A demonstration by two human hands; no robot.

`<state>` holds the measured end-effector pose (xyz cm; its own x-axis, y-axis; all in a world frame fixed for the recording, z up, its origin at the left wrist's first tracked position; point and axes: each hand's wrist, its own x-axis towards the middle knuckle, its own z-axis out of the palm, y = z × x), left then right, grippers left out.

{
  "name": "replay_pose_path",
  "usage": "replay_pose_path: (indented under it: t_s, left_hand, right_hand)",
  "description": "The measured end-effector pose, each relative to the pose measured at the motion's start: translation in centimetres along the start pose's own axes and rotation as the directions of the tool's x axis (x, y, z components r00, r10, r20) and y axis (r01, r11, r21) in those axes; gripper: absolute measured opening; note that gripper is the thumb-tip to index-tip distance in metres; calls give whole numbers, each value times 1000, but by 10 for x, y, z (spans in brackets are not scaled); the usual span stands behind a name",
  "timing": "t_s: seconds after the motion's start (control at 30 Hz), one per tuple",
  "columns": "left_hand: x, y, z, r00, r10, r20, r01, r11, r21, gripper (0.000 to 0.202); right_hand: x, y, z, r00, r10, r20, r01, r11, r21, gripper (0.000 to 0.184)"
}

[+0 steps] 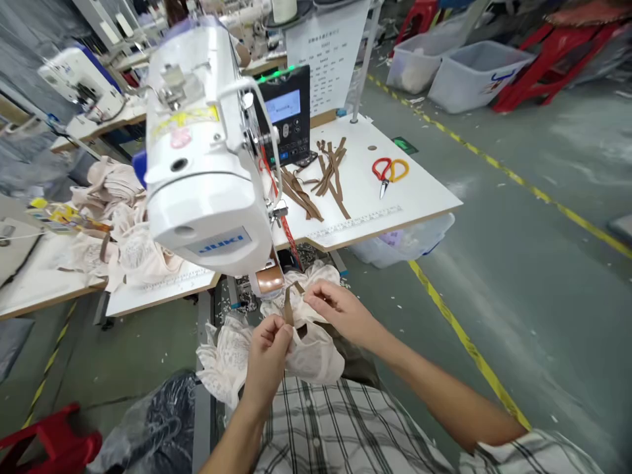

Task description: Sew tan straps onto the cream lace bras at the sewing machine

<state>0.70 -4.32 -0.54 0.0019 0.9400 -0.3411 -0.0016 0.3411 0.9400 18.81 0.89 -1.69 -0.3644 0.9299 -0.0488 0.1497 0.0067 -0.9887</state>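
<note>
Pale cream lace bras (pixel 316 355) lie in my lap below the sewing machine. My left hand (pixel 268 349) is closed in a pinch on the lower end of a short brown strap (pixel 289 306), at the edge of a bra cup. The strap rises from those fingers and bends over at the top. To the right, my right hand (pixel 340 309) is closed with thumb and finger together on the cream bra fabric, close to the strap's upper end. Its fingertips partly hide what they grip. Just above the hands is the white sewing machine head (pixel 205 197).
On the white table (pixel 365 197) lie loose brown strips (pixel 336 171) and red-and-yellow-handled scissors (pixel 385 176). A control panel (pixel 286 112) stands behind. More cream bras (pixel 143 253) are piled on the left table. Plastic bins (pixel 474 72) and a red stool (pixel 557 52) stand at upper right.
</note>
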Motion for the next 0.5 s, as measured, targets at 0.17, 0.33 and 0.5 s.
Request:
replay_pose_path:
  t_s: [0.17, 0.33, 0.5]
  left_hand:
    - [0, 4, 2, 995, 7, 97, -9, 1000, 23, 36]
    - [-1, 4, 2, 993, 38, 108, -42, 998, 35, 40]
    - [-1, 10, 0, 996, 22, 84, -27, 997, 67, 45]
  right_hand:
    - [0, -1, 2, 955, -41, 294, 59, 997, -53, 41]
    - [1, -3, 13, 953, -80, 291, 56, 995, 88, 39]
    - [2, -6, 14, 975, -54, 215, 45, 998, 45, 31]
